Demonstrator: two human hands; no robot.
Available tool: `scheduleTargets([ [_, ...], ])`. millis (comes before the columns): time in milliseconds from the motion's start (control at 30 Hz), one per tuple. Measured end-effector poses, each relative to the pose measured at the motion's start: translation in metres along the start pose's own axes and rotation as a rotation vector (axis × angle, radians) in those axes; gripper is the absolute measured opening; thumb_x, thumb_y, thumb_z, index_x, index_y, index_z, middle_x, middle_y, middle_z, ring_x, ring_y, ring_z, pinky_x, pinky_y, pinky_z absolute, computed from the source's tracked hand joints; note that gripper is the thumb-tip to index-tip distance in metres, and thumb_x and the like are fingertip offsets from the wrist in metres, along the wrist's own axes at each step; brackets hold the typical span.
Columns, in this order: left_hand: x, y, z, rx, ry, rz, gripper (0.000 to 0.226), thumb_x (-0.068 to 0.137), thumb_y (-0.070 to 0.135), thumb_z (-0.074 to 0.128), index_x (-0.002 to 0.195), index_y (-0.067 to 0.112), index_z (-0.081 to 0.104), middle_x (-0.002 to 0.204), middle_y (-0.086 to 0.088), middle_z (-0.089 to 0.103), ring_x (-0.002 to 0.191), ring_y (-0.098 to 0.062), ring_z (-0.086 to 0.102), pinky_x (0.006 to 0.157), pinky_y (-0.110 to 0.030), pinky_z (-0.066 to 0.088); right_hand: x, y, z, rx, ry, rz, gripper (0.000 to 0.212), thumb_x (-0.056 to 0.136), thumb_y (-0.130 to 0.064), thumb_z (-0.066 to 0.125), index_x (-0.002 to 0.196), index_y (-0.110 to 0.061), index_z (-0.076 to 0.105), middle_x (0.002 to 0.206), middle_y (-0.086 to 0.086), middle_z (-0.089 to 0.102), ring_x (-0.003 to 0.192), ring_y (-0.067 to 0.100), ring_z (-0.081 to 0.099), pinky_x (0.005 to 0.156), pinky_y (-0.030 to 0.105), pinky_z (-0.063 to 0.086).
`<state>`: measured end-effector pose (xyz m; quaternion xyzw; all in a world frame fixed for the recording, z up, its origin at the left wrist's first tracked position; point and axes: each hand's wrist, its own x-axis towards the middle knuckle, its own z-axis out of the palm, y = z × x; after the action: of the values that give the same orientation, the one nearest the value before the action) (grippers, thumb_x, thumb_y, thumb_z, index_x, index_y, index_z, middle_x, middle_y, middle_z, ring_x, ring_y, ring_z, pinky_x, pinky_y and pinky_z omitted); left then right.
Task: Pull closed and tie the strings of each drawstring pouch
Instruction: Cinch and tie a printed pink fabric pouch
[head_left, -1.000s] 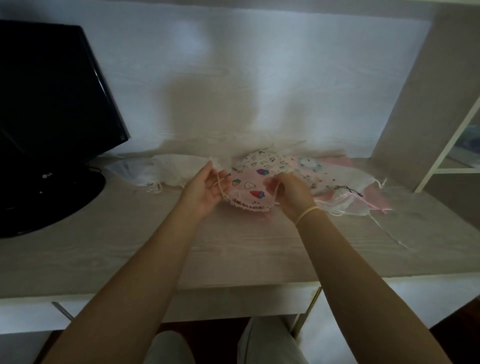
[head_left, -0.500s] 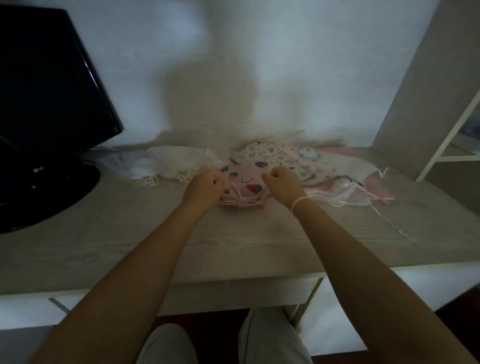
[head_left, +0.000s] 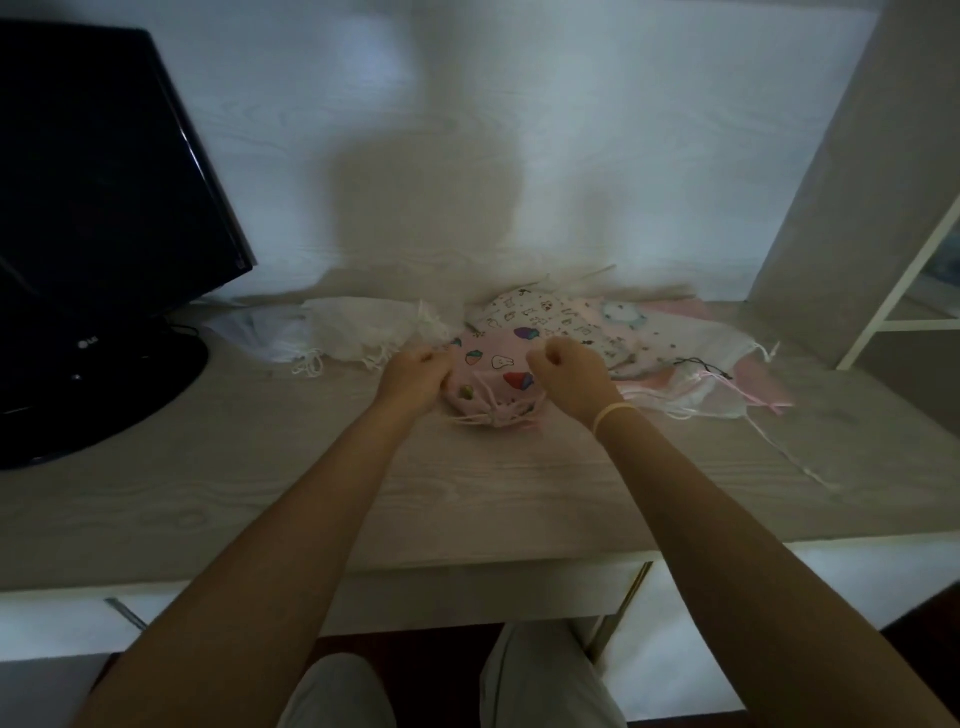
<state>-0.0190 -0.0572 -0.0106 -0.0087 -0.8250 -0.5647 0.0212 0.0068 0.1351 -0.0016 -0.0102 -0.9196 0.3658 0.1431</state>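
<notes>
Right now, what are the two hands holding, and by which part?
Both grip the pink printed pouch by its drawstrings: left hand and right hand are fisted on cords pulled out sideways from the gathered mouth.

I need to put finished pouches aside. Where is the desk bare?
Bare desk runs along the near edge, from the monitor base rightward under both forearms. Crowded: the back, where white pouches and patterned pouches flank the pink pouch.
</notes>
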Motion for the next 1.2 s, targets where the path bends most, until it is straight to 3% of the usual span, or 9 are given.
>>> scheduleTargets([
  [133,-0.007,0.02,0.0,-0.292,-0.074,-0.074,0.015,0.09,0.023,0.061,0.087,0.012,0.072,0.075,0.004,0.072,0.052,-0.011,0.051,0.049,-0.023,0.04,-0.003,-0.019,-0.005,0.245,-0.052,-0.015,0.025,0.084,-0.025,0.056,0.064,-0.017,0.043,0.061,0.006,0.044,0.058,0.015,0.044,0.059,0.038,0.045],
  [300,-0.007,0.021,0.006,-0.32,-0.314,-0.022,0.052,0.074,-0.003,0.043,0.113,0.016,0.072,0.085,-0.009,0.071,0.06,-0.024,0.049,0.054,-0.03,0.039,-0.004,-0.046,-0.014,0.335,-0.043,-0.161,0.036,0.088,-0.02,0.062,0.056,-0.007,0.051,0.049,-0.005,0.05,0.046,0.006,0.041,0.049,0.012,0.038],
  [367,-0.008,0.021,0.007,-0.289,-0.444,0.019,0.043,0.077,0.0,0.048,0.11,0.013,0.073,0.084,-0.018,0.064,0.064,-0.027,0.05,0.055,-0.029,0.039,0.001,-0.052,-0.014,0.333,-0.02,-0.197,0.039,0.088,-0.026,0.063,0.061,0.001,0.055,0.056,0.01,0.057,0.05,0.008,0.049,0.054,0.01,0.041],
  [467,-0.02,0.027,0.012,-0.258,-0.524,0.062,0.015,0.089,0.005,0.06,0.097,0.005,0.073,0.076,-0.006,0.067,0.053,-0.012,0.051,0.05,-0.024,0.038,0.002,-0.051,-0.014,0.283,-0.025,-0.184,0.041,0.09,-0.034,0.063,0.062,-0.004,0.054,0.049,0.001,0.047,0.043,0.003,0.043,0.046,0.009,0.037],
  [600,-0.019,0.026,0.014,-0.344,-0.438,-0.019,0.02,0.095,0.022,0.06,0.092,0.007,0.074,0.07,-0.004,0.071,0.053,-0.015,0.05,0.05,-0.024,0.038,0.0,-0.045,-0.014,0.276,-0.108,-0.054,0.054,0.097,-0.046,0.044,0.09,0.004,0.064,0.071,0.006,0.063,0.063,0.012,0.056,0.064,0.022,0.047],
  [700,-0.012,0.021,0.009,-0.413,-0.399,-0.107,0.029,0.1,0.026,0.051,0.101,0.004,0.071,0.079,-0.013,0.07,0.057,-0.019,0.052,0.054,-0.027,0.04,0.0,-0.038,-0.01,0.301,-0.203,0.061,0.043,0.098,-0.034,0.04,0.088,0.0,0.065,0.08,0.01,0.068,0.069,0.022,0.061,0.072,0.036,0.051],
  [933,-0.011,0.017,0.009,-0.476,-0.351,-0.184,0.031,0.103,0.025,0.043,0.092,0.007,0.067,0.074,-0.012,0.067,0.049,-0.017,0.057,0.047,-0.026,0.046,-0.004,-0.03,-0.011,0.287,-0.188,0.026,0.013,0.089,-0.01,0.06,0.087,-0.007,0.073,0.078,0.012,0.072,0.067,0.018,0.065,0.071,0.032,0.057],
  [1033,-0.008,0.018,0.01,-0.611,-0.193,-0.213,0.02,0.098,0.015,0.049,0.089,0.006,0.064,0.082,-0.012,0.064,0.054,-0.019,0.058,0.043,-0.024,0.047,-0.004,-0.029,-0.015,0.426,-0.153,0.038,0.009,0.085,-0.004,0.066,0.092,-0.006,0.072,0.075,0.009,0.072,0.065,0.017,0.067,0.067,0.028,0.059],
  [1200,-0.006,0.021,0.008,-0.628,-0.113,-0.182,0.02,0.097,0.016,0.048,0.098,0.005,0.064,0.079,-0.007,0.063,0.061,-0.017,0.06,0.051,-0.025,0.05,-0.01,-0.04,-0.01,0.325,-0.438,0.08,0.028,0.084,-0.004,0.066,0.112,-0.009,0.064,0.084,0.014,0.071,0.067,0.023,0.071,0.062,0.03,0.059],
])
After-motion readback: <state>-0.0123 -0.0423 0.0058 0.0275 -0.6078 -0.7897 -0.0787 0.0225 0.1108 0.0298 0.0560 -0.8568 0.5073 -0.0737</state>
